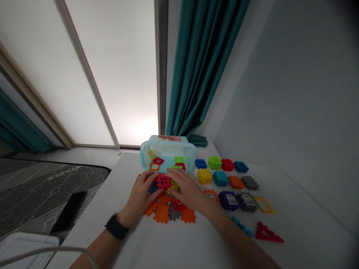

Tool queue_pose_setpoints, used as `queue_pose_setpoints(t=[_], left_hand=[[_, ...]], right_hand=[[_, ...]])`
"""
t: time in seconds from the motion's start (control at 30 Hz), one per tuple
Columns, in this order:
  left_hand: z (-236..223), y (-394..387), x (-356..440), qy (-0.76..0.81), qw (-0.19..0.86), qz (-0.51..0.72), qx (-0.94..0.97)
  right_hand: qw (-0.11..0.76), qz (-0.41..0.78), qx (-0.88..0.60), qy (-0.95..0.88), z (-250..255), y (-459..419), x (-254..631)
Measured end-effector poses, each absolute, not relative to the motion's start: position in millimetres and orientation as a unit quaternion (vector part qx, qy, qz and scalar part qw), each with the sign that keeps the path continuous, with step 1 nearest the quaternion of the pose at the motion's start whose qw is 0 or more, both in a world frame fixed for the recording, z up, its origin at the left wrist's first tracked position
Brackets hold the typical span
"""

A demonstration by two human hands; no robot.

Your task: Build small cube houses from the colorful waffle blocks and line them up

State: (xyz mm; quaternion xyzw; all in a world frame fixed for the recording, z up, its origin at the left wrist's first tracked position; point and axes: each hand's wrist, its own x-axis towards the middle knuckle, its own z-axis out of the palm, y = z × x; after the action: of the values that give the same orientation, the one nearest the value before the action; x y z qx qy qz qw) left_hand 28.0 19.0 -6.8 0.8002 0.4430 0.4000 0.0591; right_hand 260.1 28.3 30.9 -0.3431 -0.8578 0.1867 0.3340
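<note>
My left hand (139,196) and my right hand (185,190) rest side by side on a heap of coloured interlocking plastic tiles (169,212) on the white table (294,220). Between the fingertips of both hands sits a pink window-like tile (164,181), which both hands pinch. A light blue plastic box (167,153) lies on its side just beyond the hands, its mouth facing me, with a few tiles inside. A black watch (116,226) is on my left wrist.
To the right, tiles lie in rows: blue, green, red and yellow cubes (214,163), flat orange and grey pieces, purple and grey window pieces (230,200), a red triangle (266,233). A black phone (68,213) lies on the striped bed at left. A teal curtain hangs behind.
</note>
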Motion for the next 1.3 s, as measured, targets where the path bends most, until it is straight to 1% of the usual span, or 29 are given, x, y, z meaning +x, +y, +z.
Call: queue_pose_setpoints(t=[0.27, 0.47, 0.63, 0.73, 0.87, 0.97, 1.03, 1.1, 1.3], left_hand=[[-10.5, 19.4, 28.6, 0.439, 0.067, 0.420, 0.791], [-11.2, 20.6, 27.9, 0.426, 0.091, 0.421, 0.796], [-8.2, 19.5, 28.1, 0.429, 0.102, 0.423, 0.791], [-5.0, 18.3, 29.7, 0.429, 0.131, 0.432, 0.782], [0.3, 16.4, 32.3, 0.432, 0.182, 0.442, 0.765], [0.0, 15.5, 34.2, 0.437, 0.184, 0.446, 0.759], [-3.5, 15.4, 36.1, 0.436, 0.167, 0.447, 0.763], [-8.5, 15.6, 38.3, 0.431, 0.141, 0.444, 0.773], [-12.2, 15.7, 40.6, 0.420, 0.064, 0.402, 0.811]], right_hand=[[0.342, 0.167, -0.327, -0.865, 29.5, 31.6, 264.2], [0.345, 0.102, -0.318, -0.877, 21.0, 27.7, 263.8], [0.344, 0.087, -0.331, -0.874, 17.3, 24.4, 263.0], [0.365, 0.133, -0.334, -0.859, 20.9, 21.7, 260.6], [0.418, 0.269, -0.381, -0.780, 25.0, 16.4, 251.5], [0.464, 0.375, -0.418, -0.685, 21.0, 14.7, 242.4], [0.481, 0.421, -0.422, -0.643, 15.9, 15.6, 238.1], [0.489, 0.435, -0.426, -0.625, 11.0, 17.9, 236.5], [0.496, 0.419, -0.456, -0.609, 6.7, 29.2, 244.4]])
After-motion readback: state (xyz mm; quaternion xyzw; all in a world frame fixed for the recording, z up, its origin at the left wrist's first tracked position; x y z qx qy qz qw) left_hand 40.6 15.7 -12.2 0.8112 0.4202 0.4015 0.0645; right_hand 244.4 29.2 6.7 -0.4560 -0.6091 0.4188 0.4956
